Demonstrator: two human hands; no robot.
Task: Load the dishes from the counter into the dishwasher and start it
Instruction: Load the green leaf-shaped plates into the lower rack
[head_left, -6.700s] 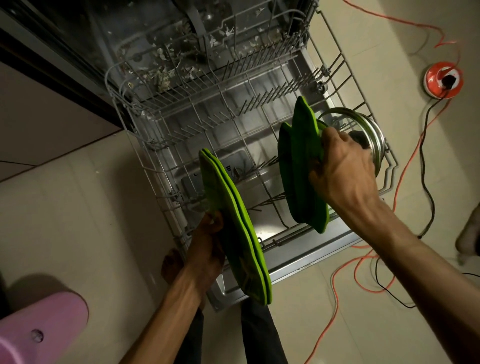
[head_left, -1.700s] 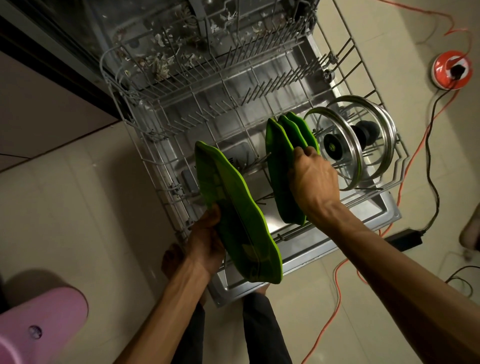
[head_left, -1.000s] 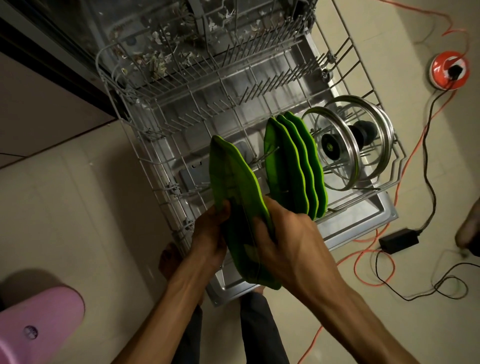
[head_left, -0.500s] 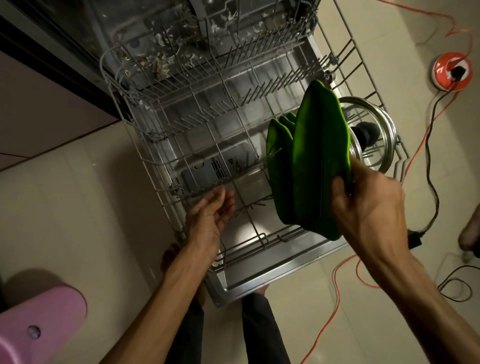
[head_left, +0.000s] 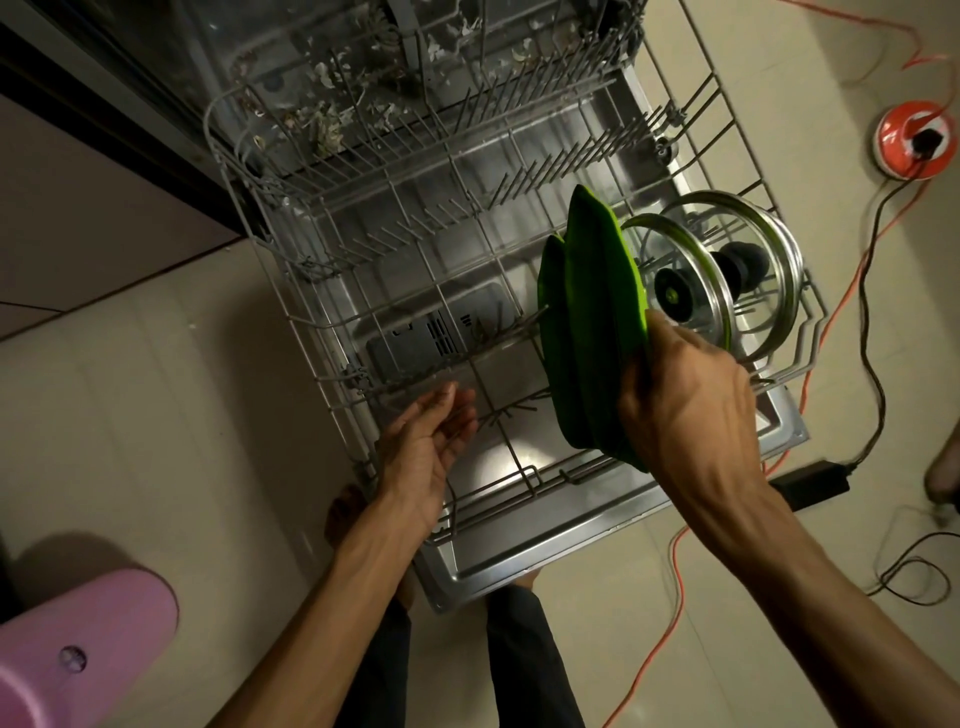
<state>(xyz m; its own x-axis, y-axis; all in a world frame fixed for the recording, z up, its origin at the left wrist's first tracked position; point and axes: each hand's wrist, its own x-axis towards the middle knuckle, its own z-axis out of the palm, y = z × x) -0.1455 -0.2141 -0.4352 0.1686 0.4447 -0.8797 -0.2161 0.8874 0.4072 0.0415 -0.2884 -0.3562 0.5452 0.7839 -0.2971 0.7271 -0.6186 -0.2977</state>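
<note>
The dishwasher's lower wire rack is pulled out over the open door. My right hand grips a green leaf-shaped plate by its near edge and holds it upright among the other green plates standing in the rack. Two glass lids with steel rims stand just right of the plates. My left hand hovers with relaxed fingers and nothing in it over the rack's near left part.
Food scraps litter the rack's far end. An orange cable, black cables and a black adapter lie on the floor to the right, with a red socket reel beyond. A pink object sits at bottom left.
My right hand took the green plate from my left hand and carried it right, to the standing plates. It now sits lower among them. My left hand let go and stays empty.
</note>
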